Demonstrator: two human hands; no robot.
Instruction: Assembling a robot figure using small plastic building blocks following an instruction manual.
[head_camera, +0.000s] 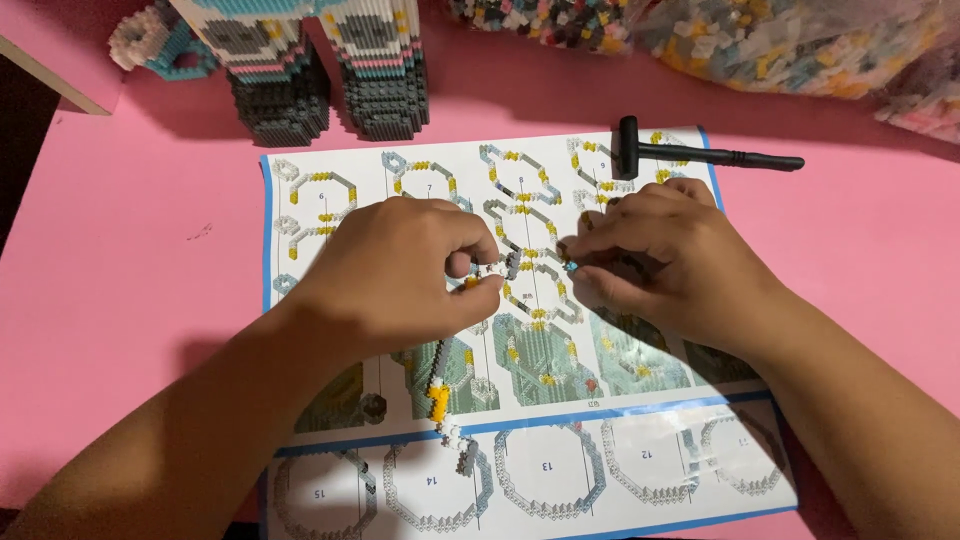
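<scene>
Forearms come in from the bottom corners and meet over the middle of the instruction sheet (300, 170), which lies flat on the pink table (130, 260). My left hand (395, 270) is knuckles-up, thumb and forefinger pinched on one end of a thin chain of tiny bricks (500, 268). My right hand (665, 260) faces it, fingertips closed on a tiny bluish piece (571, 266) just beside the chain's end. The two hands are close together, nearly touching at the fingertips.

Most of the chain under my left palm is hidden; a strand of white, yellow and grey bricks (445, 415) shows below the wrist, lying on the sheet. Whether it joins the pinched part, I cannot tell.

A black hammer-shaped tool (700, 153) rests at the sheet's upper right edge. Beyond the sheet, a built brick figure (300, 60) is cut off by the top edge, as are bags of loose bricks (760, 40).
</scene>
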